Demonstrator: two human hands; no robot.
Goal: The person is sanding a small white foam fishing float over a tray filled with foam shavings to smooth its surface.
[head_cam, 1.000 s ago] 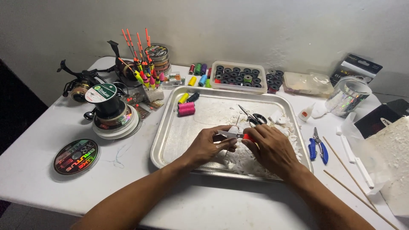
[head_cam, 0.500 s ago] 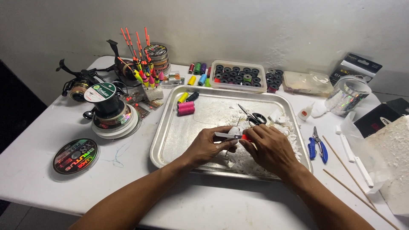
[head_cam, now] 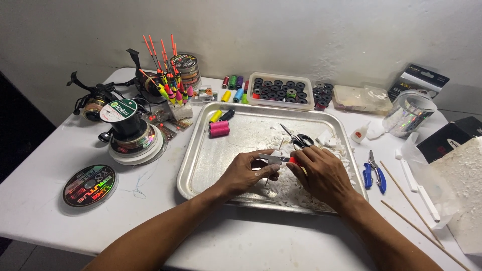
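Both my hands meet over a metal tray on a white table. My left hand pinches a small white foam piece at its fingertips. My right hand grips a craft knife with a red handle, its blade lying against the white piece. White shavings are scattered on the tray beneath the hands. Scissors lie on the tray just beyond my hands, and pink and yellow thread spools rest at the tray's far left.
Fishing reels, line spools and a cup of orange-tipped floats stand at the left. A flat line disc lies near the front left. A box of black bobbins is at the back. Blue pliers, wooden sticks and foam lie right.
My hands stay in almost the same place over the tray; the knife and white piece shift only slightly between the fingers.
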